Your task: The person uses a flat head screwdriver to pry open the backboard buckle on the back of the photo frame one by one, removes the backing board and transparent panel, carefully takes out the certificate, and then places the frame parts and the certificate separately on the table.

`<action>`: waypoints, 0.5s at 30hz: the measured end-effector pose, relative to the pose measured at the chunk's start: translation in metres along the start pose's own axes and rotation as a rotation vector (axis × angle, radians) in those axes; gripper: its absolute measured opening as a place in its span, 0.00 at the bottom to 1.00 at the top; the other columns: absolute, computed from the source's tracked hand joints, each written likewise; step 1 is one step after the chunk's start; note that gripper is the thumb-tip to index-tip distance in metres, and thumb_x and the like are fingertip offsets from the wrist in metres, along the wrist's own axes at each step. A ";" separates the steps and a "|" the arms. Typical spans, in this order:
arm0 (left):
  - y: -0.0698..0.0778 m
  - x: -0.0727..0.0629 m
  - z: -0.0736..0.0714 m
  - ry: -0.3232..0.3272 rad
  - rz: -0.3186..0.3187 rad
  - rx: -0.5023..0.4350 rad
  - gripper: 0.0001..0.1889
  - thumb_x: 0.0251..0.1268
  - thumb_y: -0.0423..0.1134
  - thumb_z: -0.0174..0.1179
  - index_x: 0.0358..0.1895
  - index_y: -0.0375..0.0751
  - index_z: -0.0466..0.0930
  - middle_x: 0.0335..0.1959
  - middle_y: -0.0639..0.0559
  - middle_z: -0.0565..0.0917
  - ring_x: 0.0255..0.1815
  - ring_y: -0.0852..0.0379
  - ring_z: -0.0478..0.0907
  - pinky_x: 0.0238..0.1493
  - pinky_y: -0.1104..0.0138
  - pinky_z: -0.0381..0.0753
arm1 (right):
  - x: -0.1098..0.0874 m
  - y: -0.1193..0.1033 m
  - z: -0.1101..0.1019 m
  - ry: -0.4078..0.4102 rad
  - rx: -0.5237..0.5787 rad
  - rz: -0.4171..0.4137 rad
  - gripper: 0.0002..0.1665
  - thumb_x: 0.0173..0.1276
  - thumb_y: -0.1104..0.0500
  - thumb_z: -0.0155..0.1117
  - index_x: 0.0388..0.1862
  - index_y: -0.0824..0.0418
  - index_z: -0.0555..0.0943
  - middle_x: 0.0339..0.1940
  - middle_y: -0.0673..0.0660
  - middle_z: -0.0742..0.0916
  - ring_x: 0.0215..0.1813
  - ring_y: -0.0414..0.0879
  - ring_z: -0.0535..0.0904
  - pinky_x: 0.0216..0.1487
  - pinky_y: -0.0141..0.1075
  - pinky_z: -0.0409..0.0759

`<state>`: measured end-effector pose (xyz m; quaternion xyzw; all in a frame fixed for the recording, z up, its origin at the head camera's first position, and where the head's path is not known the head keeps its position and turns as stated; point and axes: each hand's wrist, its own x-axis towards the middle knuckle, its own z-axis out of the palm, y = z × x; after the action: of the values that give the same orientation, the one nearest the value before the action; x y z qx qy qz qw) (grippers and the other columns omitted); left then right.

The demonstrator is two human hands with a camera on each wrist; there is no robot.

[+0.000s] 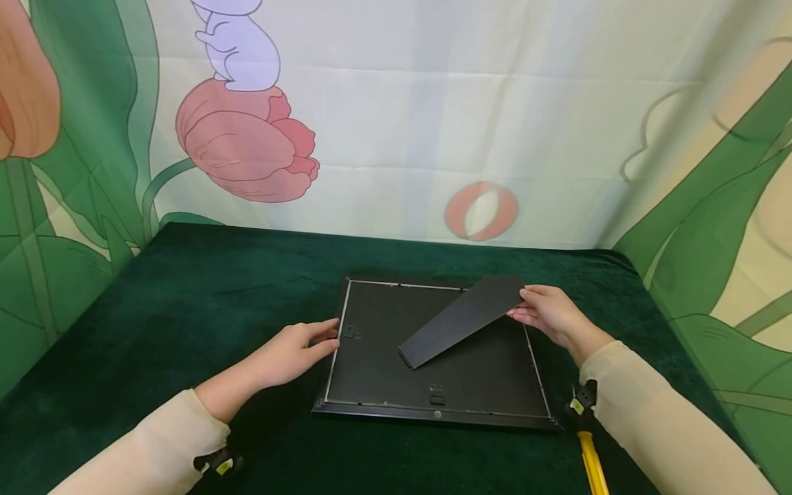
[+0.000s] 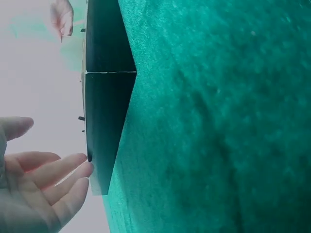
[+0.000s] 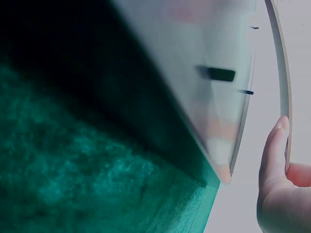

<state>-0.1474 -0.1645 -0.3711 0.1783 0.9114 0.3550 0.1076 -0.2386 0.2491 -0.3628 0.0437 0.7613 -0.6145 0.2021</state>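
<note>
A black picture frame [image 1: 383, 371] lies back side up, its dark backing board and small hanging hooks showing. Over the backing slants a long black stand leg [image 1: 460, 320], narrow toward the frame's middle and wide at the upper right. My right hand [image 1: 551, 316] pinches the leg's wide end between thumb and fingers, raised above the backing; the right wrist view shows the thumb [image 3: 274, 150] along the leg's thin edge. At the frame's left side, my left hand [image 1: 291, 354] rests its fingertips against the rim, fingers relaxed, as the left wrist view [image 2: 43, 189] also shows.
Dark green velvet cloth [image 1: 204, 302] covers the table. A yellow-handled tool [image 1: 592, 462] lies at the near right, partly hidden by the right sleeve. Behind the table hangs a pale curtain [image 1: 396, 124] printed with flowers and leaves.
</note>
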 end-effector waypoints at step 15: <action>0.000 0.003 -0.003 -0.006 -0.158 -0.348 0.26 0.72 0.46 0.48 0.65 0.31 0.63 0.55 0.38 0.77 0.53 0.45 0.75 0.49 0.54 0.76 | -0.002 -0.003 0.001 0.004 0.020 0.003 0.33 0.78 0.58 0.34 0.72 0.73 0.39 0.45 0.62 0.74 0.37 0.37 0.81 0.46 0.29 0.78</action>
<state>-0.1515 -0.1649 -0.3686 0.0857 0.8471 0.4972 0.1671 -0.2378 0.2476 -0.3592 0.0481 0.7554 -0.6218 0.2012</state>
